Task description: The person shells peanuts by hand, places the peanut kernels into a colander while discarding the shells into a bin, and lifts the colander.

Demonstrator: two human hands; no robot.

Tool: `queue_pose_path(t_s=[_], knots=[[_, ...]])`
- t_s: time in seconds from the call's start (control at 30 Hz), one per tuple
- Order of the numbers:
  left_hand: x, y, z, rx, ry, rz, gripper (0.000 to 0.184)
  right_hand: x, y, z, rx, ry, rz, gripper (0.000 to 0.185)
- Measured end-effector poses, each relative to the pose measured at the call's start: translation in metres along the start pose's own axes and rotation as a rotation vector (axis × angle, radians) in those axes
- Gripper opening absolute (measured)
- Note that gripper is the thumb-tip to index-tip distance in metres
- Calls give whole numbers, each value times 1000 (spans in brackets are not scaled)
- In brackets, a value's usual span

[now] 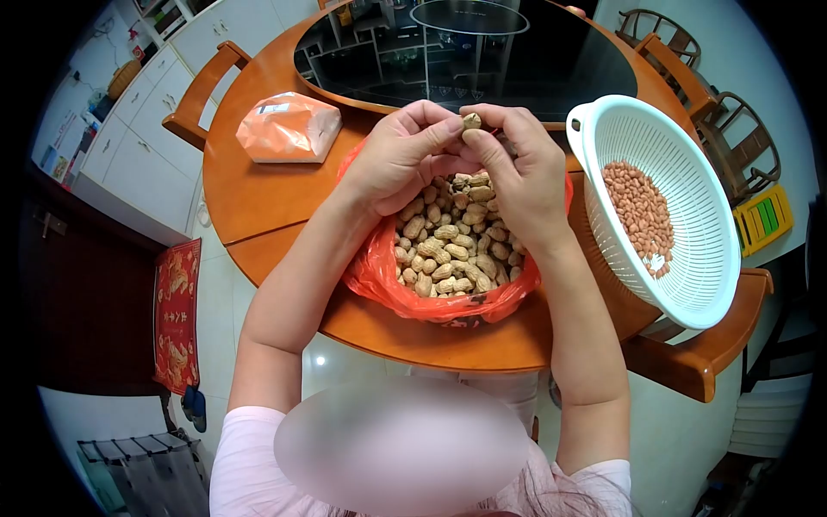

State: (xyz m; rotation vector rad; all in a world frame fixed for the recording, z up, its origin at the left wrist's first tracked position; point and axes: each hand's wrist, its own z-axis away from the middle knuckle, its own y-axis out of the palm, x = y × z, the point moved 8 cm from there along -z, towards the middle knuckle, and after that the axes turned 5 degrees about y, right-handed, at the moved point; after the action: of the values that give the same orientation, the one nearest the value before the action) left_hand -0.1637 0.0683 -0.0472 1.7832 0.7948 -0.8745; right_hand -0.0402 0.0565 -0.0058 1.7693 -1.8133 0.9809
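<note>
Both my hands meet above a red plastic bag (392, 289) full of unshelled peanuts (457, 250). A single peanut (471, 121) shows between the fingertips. My right hand (521, 164) pinches it with thumb and forefinger. The thumb and fingers of my left hand (405, 155) are closed beside it, at its left side; whether they hold a part of it is hard to tell. To the right, a white colander (702, 198) holds shelled reddish peanut kernels (637, 215).
An orange and white package (289, 129) lies on the wooden table (250, 202) at the left. A black glass turntable (551, 60) stands behind the bag. Wooden chairs (202, 90) surround the table. A yellow and green item (763, 220) is at the far right.
</note>
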Motion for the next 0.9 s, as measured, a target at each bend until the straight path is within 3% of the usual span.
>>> queue_pose_path(t_s=[0.43,0.73,0.9], knots=[[2,-2,0,-49,-38,-71,21,9,7,4,12,-110,193,13],[3,3,3,-133,102,-246,18,-9,4,4,-89,35,43,14],[9,-6,0,-185,81,-133,17,-46,12,3,-1,373,-441,21]])
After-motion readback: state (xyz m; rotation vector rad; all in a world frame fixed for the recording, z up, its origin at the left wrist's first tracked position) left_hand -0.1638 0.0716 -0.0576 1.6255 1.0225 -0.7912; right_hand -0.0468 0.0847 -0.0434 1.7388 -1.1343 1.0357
